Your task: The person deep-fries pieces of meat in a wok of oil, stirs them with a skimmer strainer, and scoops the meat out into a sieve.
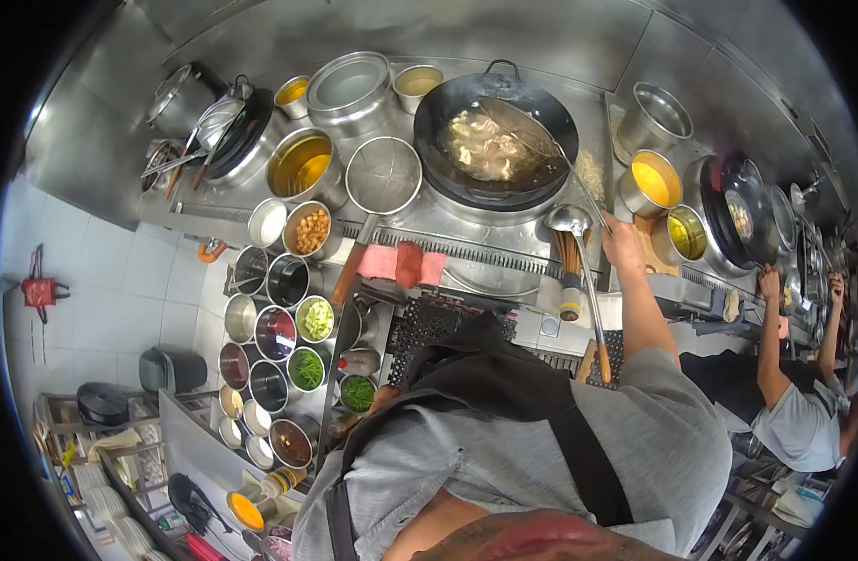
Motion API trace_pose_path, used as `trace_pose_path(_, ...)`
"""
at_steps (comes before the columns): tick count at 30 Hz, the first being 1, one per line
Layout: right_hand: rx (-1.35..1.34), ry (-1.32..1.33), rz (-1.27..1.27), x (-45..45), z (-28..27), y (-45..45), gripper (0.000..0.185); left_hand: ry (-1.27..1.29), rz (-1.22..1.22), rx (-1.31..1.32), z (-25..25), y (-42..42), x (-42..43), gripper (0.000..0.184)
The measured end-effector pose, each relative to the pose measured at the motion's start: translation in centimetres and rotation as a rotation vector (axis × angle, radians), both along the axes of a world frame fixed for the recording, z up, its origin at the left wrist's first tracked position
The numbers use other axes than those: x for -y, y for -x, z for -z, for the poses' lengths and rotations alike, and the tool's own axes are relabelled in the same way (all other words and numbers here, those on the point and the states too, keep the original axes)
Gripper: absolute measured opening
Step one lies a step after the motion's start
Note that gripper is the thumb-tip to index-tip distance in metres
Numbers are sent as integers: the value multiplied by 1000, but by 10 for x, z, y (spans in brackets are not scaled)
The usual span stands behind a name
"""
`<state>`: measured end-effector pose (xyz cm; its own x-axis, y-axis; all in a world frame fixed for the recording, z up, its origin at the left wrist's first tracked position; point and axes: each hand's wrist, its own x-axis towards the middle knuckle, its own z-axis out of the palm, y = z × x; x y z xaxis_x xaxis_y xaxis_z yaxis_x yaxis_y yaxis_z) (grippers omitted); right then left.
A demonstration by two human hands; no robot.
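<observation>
My right hand point(623, 245) is closed round the end of the long handle of a skimmer point(518, 123). The skimmer's wide round head lies in a black wok point(434, 140), beside pale pieces of food point(485, 145) in bubbling liquid. Just left of that hand rest a ladle point(593, 299) and a bamboo brush point(566, 266), both apart from it. Low by my side, my left hand point(384, 397) shows only in part, near a metal pot of chopped greens point(357, 394). Its fingers are mostly hidden.
A round strainer point(383, 175) lies left of the wok, close to an oil pot point(303, 164). Several ingredient pots, including brown cubes point(311, 230), line the left side. At right, a co-worker point(793, 421) handles another wok point(742, 210).
</observation>
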<state>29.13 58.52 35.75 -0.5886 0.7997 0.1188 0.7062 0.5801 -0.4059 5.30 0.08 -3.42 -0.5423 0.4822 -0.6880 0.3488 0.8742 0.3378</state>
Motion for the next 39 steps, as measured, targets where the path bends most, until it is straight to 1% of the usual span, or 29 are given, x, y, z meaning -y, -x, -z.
trace_pose_path(2, -63, -18, 21, -6, 2, 2, 36, 61, 256, -139, -5, 14, -12, 30)
trace_pose_path(4, -117, -45, 36, -9, 2, 3, 38, 65, 445, -164, -2, 28, -19, 28)
trace_pose_path(5, -127, -43, 54, -8, 1, 4, 36, 67, 542, -177, -20, 32, -30, 27)
trace_pose_path(7, -131, -52, 64, -7, 0, 15, 35, 56, 621, -209, -51, 37, -57, 25)
trace_pose_path(8, -32, -28, 60, -5, 1, 27, 32, 64, 613, -177, -33, 40, -60, 23)
trace_pose_path(9, 69, -4, 59, -5, 6, 36, 28, 73, 604, -144, -13, 43, -61, 21)
trace_pose_path(12, 27, -51, -14, -16, 40, 72, 32, -258, 564, -217, -10, 42, -84, 16)
trace_pose_path(13, 24, -60, -18, -21, 43, 76, 32, -265, 559, -224, -12, 42, -96, 16)
trace_pose_path(14, -19, -53, -21, -20, 35, 83, 32, -174, 433, -68, -26, 36, -111, 15)
trace_pose_path(15, -61, -40, -22, -15, 29, 87, 33, -139, 295, 17, -36, 29, -121, 17)
trace_pose_path(16, -113, -49, -78, -20, 28, 84, 35, -122, 78, 94, -45, 22, -129, 19)
trace_pose_path(17, -110, -44, -74, -13, 17, 80, 35, -131, -73, 152, -55, 16, -135, 21)
trace_pose_path(19, -127, 40, -70, 5, -11, 63, 35, -141, -152, 182, -62, 12, -141, 25)
trace_pose_path(21, -102, 34, -73, 16, -2, 43, 36, -224, 43, 51, -3, 27, -122, 27)
trace_pose_path(22, -90, 26, -43, 25, 7, 34, 36, -306, 228, -91, 17, 30, -116, 29)
trace_pose_path(23, -78, 18, -12, 30, 15, 28, 36, -312, 237, -81, 1, 31, -117, 29)
trace_pose_path(25, -22, 35, 18, 38, 20, 24, 36, 107, 218, 10, -62, 38, -120, 26)
trace_pose_path(26, 1, 29, 64, 47, 14, 29, 35, 106, 232, 20, -65, 43, -112, 26)
trace_pose_path(27, 19, 19, 105, 54, 8, 34, 34, 100, 270, 89, -53, 63, -96, 25)
trace_pose_path(29, 45, -42, 101, 64, -3, 44, 36, 87, 305, 153, -13, 104, -76, 25)
trace_pose_path(30, -7, -13, 128, 70, -11, 48, 36, 122, 579, 37, 12, 119, -71, 23)
trace_pose_path(31, -58, 10, 151, 73, -18, 53, 37, 150, 847, -86, 24, 129, -66, 21)
trace_pose_path(32, -59, -18, 174, 75, -16, 55, 36, -213, 852, -285, 28, 133, -52, 21)
trace_pose_path(33, -52, -31, 167, 74, -13, 63, 36, -227, 843, -284, 24, 133, -47, 21)
trace_pose_path(35, 49, -28, 199, 70, -1, 75, 32, -36, 778, -175, -7, 127, -33, 23)
trace_pose_path(36, 19, -114, 184, 63, 14, 83, 30, -4, 862, -216, -3, 122, -21, 30)
trace_pose_path(37, 31, -119, 185, 51, 20, 91, 30, -12, 863, -206, 10, 115, -6, 30)
trace_pose_path(39, 239, -205, 115, 24, 22, 114, 32, 285, 955, -41, 33, 105, 15, 30)
